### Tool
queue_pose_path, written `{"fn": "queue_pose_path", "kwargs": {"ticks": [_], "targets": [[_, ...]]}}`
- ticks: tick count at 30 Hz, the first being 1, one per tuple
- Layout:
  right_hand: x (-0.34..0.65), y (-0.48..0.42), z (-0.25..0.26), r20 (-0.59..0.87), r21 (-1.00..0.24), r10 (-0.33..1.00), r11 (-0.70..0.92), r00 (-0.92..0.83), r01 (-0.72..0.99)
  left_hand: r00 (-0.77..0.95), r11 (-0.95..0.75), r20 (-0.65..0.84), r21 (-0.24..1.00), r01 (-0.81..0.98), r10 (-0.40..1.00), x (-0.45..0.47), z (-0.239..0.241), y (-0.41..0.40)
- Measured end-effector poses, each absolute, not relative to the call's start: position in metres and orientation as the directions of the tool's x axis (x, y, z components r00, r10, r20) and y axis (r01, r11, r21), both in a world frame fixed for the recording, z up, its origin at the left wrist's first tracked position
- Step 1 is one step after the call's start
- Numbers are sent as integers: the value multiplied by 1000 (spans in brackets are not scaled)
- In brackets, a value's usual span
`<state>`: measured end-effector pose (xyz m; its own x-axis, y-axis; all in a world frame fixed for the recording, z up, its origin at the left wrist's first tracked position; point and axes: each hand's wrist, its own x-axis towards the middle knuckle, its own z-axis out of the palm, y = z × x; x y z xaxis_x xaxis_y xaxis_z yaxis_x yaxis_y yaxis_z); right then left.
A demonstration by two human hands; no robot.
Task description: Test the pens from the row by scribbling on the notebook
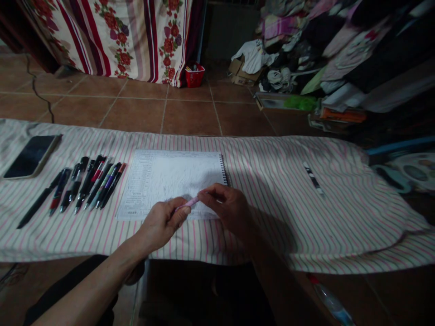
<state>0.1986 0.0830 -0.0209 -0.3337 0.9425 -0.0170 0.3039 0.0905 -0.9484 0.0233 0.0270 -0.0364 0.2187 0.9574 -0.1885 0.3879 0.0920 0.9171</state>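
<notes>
My left hand is closed around a slim pink pen, which points up and to the right. The fingertips of my right hand pinch the pen's far end, partly hiding it. Both hands are over the lower edge of a spiral-bound notebook lying flat, with print down its left side and its coil on the right. To the left, several pens lie side by side in a slanted row. A black-and-white pen lies alone to the right.
A striped cloth covers the low surface under everything. A phone rests at its left end. Beyond are a tiled floor, a red basket, a floral curtain and piled clothes. A plastic bottle lies below the front edge.
</notes>
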Motion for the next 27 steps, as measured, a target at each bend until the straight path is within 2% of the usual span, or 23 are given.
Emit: {"fn": "queue_pose_path", "kwargs": {"ticks": [4, 7, 14, 22, 27], "targets": [[197, 83, -19, 127, -864, 932, 271, -339, 423, 193, 27, -141, 867, 497, 971, 24, -34, 28], [198, 84, -17, 177, -828, 905, 350, -388, 439, 200, -23, -108, 827, 561, 974, 23, -33, 28], [196, 84, -12, 53, -862, 923, 235, -381, 449, 241, -207, 42, 664, 718, 970, 17, -34, 27], [198, 86, -14, 74, -807, 891, 317, -448, 498, 286, -339, 185, 433, 835, 940, 15, -37, 29], [200, 82, -17, -10, -835, 877, 257, -480, 487, 365, -423, 222, 341, 840, 904, 12, -32, 27]]}}
